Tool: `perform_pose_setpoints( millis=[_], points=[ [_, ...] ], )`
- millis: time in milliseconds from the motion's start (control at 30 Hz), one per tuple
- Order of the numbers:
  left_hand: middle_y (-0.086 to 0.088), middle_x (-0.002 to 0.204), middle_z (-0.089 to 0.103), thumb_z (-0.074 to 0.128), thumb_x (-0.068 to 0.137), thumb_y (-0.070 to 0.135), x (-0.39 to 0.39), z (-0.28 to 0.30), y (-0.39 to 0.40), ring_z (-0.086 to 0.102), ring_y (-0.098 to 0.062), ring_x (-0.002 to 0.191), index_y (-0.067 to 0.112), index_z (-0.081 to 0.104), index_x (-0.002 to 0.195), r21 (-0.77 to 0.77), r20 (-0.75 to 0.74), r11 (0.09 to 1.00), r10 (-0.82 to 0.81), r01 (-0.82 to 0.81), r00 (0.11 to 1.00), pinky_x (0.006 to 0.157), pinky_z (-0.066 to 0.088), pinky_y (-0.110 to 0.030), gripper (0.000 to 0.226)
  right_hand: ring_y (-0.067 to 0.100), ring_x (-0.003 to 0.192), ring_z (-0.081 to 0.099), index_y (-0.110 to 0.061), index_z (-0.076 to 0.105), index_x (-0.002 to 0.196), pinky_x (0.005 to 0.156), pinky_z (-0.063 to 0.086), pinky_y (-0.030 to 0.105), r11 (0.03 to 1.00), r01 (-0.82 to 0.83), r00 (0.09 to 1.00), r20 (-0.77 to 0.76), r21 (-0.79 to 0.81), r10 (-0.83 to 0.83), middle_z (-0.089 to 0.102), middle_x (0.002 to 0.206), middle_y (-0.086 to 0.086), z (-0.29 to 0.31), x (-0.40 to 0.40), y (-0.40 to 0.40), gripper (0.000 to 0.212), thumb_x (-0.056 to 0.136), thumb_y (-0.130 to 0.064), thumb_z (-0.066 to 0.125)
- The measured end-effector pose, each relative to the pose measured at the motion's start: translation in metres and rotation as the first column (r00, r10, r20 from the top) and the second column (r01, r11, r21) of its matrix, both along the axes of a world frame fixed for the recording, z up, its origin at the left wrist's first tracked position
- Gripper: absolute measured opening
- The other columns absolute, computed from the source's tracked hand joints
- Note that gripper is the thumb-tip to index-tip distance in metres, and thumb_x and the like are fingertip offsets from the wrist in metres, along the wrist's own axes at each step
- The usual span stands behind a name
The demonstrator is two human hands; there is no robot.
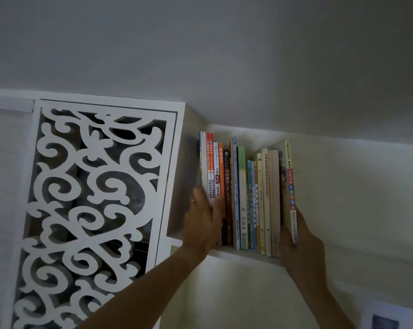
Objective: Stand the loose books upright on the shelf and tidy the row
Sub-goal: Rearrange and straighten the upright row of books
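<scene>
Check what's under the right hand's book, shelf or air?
The right hand covers the bottom edge of the red-spined book, so contact with the shelf can't be seen. The book stands at the row's right end, leaning slightly.

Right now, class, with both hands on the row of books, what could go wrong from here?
1. The right hand holds the end book, which leans away from the row; released now, it could tip off the open shelf end.
2. The left hand grips the leftmost books; a hard squeeze might push thin ones out of line.
</scene>
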State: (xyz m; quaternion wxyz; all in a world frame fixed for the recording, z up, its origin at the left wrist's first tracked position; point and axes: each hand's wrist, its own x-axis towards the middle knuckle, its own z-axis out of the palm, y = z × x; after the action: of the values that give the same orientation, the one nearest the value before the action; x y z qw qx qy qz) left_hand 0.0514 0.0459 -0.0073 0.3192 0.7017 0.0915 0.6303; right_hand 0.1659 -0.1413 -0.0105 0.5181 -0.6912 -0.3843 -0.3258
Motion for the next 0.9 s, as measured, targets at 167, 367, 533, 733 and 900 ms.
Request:
perform_pose_setpoints(
  millis=[167, 367, 533, 733, 900],
  points=[
    [0.003, 0.111, 0.066, 0.039, 0.104, 0.053, -0.007, -0.001, 0.017, 0.072, -0.004, 0.091, 0.03, 0.039, 0.116, 0.017, 0.014, 1.0, 0.02, -0.02, 1.0, 0.062, 0.059, -0.016, 0.026, 0.01, 0.062, 0.059, -0.025, 0.044, 0.151, 0.061, 0.053, 0.03, 1.0, -0.019, 0.999, -0.031, -0.016, 0.019, 0.066, 0.082, -0.001, -0.001, -0.001, 0.003, 0.053, 0.1, -0.014, 0.055],
    [0.003, 0.111, 0.07, 0.046, 0.104, 0.049, -0.012, -0.002, 0.019, 0.075, -0.008, 0.091, 0.024, 0.038, 0.119, 0.005, 0.044, 1.0, -0.016, 0.015, 0.999, 0.065, 0.064, -0.028, 0.031, 0.009, 0.068, 0.057, -0.021, 0.045, 0.15, 0.07, 0.05, 0.025, 1.0, -0.023, 1.0, -0.001, -0.018, 0.023, 0.063, 0.09, -0.006, 0.0, -0.003, 0.001, 0.052, 0.1, -0.015, 0.056],
    [0.005, 0.112, 0.071, 0.044, 0.102, 0.048, -0.017, -0.001, 0.017, 0.076, -0.008, 0.091, 0.026, 0.04, 0.121, -0.005, 0.037, 0.999, -0.05, 0.05, 0.998, 0.067, 0.064, -0.028, 0.03, 0.005, 0.062, 0.055, -0.02, 0.046, 0.149, 0.067, 0.054, 0.027, 0.999, -0.034, 0.999, -0.012, -0.027, 0.033, 0.061, 0.087, -0.007, -0.001, -0.003, 0.0, 0.049, 0.101, -0.016, 0.056],
    [0.004, 0.117, 0.069, 0.041, 0.108, 0.038, -0.028, 0.009, 0.027, 0.075, -0.004, 0.094, 0.023, 0.038, 0.126, 0.026, -0.046, 0.999, -0.032, 0.033, 0.998, 0.068, 0.061, -0.019, 0.024, 0.01, 0.069, 0.057, -0.022, 0.045, 0.149, 0.073, 0.056, 0.033, 0.999, -0.04, 0.999, -0.025, -0.032, 0.039, 0.063, 0.091, -0.004, 0.0, -0.003, 0.0, 0.048, 0.102, -0.019, 0.053],
    [-0.009, 0.125, 0.066, 0.037, 0.106, 0.048, -0.027, 0.019, 0.019, 0.073, -0.022, 0.108, 0.012, 0.037, 0.132, 0.144, -0.203, 0.923, 0.381, -0.358, 0.902, 0.079, 0.065, -0.037, 0.045, 0.006, 0.062, 0.059, -0.022, 0.047, 0.148, 0.062, 0.052, 0.026, 0.999, -0.031, 0.999, -0.014, -0.029, 0.031, 0.063, 0.083, -0.005, -0.001, -0.002, 0.0, 0.047, 0.101, -0.017, 0.053]
  ],
)
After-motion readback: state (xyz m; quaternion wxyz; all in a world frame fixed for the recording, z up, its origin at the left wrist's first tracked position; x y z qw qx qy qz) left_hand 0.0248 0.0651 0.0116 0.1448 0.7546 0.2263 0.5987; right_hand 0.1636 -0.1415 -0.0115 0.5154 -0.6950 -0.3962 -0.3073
